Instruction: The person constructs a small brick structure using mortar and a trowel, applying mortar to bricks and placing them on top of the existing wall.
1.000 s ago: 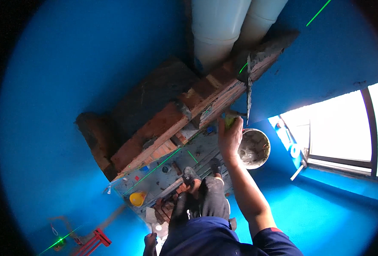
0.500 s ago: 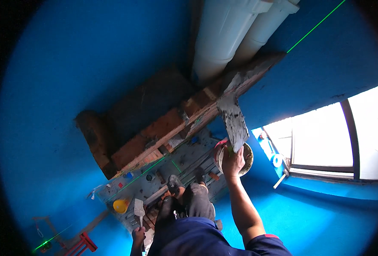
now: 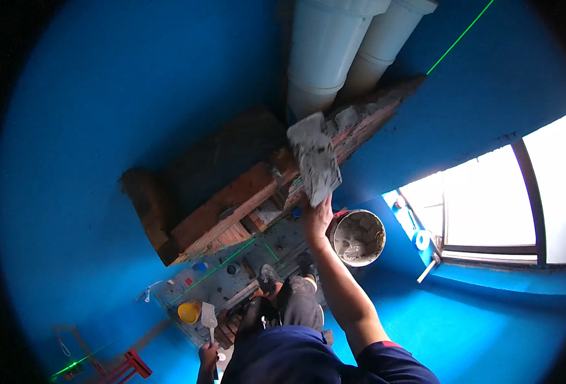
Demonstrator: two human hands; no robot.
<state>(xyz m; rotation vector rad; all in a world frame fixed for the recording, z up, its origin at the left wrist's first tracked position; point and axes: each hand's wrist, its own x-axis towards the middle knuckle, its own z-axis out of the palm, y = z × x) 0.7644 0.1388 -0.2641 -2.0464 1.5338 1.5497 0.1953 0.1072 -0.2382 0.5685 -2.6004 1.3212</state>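
My right hand (image 3: pixel 319 217) grips the near end of a brick coated in grey mortar (image 3: pixel 318 159). That brick is held over the top of a low red brick wall (image 3: pixel 244 194); whether it touches the wall I cannot tell. Patches of grey mortar lie along the wall's top further right. Down at the lower left, my left hand (image 3: pixel 208 353) is closed round the handle of a trowel (image 3: pixel 209 316), its blade smeared with mortar. A bucket (image 3: pixel 383 239) of grey mortar stands to the right of my right forearm.
Two thick white pipes (image 3: pixel 331 45) rise behind the wall. A hammer (image 3: pixel 429 269) and a tape roll (image 3: pixel 421 240) lie by the window at right. Planks, a yellow container (image 3: pixel 189 312) and a red stand (image 3: pixel 131 366) are at lower left. Green laser lines cross the walls and floor.
My right hand has swung left with the mortar-coated brick, from in front of the bucket to the wall's top. The bucket's inside now shows. My left hand keeps the trowel low.
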